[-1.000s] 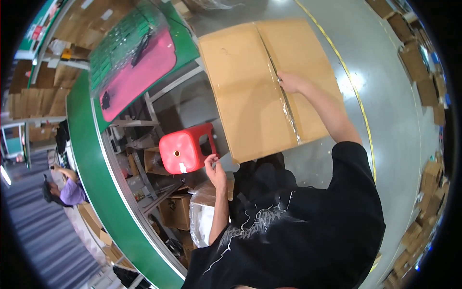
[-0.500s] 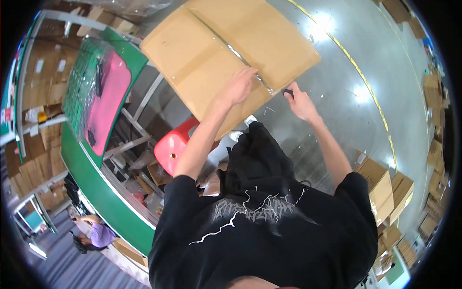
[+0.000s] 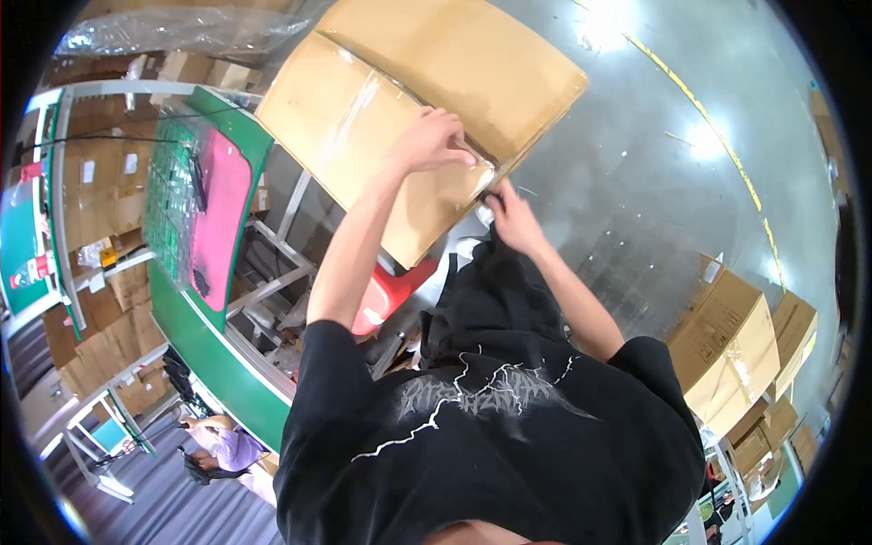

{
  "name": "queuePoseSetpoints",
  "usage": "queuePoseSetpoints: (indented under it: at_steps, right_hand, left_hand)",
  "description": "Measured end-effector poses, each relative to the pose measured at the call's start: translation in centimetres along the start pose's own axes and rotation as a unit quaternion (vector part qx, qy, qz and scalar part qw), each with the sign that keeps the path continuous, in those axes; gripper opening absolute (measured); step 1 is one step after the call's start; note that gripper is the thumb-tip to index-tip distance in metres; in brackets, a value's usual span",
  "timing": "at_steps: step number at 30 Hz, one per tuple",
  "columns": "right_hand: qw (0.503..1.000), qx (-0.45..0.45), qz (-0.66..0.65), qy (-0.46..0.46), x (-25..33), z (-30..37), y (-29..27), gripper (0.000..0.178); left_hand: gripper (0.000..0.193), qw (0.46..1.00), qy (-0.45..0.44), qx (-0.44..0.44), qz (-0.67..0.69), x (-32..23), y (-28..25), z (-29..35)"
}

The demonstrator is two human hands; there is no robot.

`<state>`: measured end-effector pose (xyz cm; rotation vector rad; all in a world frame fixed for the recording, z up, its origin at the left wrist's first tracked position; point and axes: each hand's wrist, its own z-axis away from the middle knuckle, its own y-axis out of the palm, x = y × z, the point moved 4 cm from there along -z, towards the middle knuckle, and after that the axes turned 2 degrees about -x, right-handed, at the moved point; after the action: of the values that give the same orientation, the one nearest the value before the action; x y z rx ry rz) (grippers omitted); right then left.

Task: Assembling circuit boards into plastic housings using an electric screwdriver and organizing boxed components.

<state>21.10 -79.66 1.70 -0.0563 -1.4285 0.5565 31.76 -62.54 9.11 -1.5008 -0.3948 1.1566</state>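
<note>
Cardboard box cropped above, partly behind left hand

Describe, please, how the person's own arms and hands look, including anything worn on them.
The left hand and right hand are ungloved, with no watch or bracelet visible. The forearms are bare below loose, plain black short sleeves. The black T-shirt bears a print of white lightning-like lines and jagged grey lettering.
</note>
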Motion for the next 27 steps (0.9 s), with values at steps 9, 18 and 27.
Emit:
queuePoseSetpoints:
  at_steps: [9,18,27]
  right_hand:
    - [0.996,0.001,0.087,0.037,2.4,-2.6,-4.4,0.023]
    - [0.989,0.066,0.131,0.0,2.7,-3.1,-2.7,0.032]
    - [0.978,0.113,0.169,0.044,5.3,-7.4,-7.0,0.04]
  left_hand:
    - [0.041,0.997,-0.023,-0.041,0.065,-5.8,-13.1,11.4]
    - [0.063,0.892,-0.395,-0.214,-0.041,-7.5,-12.6,28.3]
    - [0.066,0.526,-0.667,-0.521,0.086,-4.8,6.2,40.3]
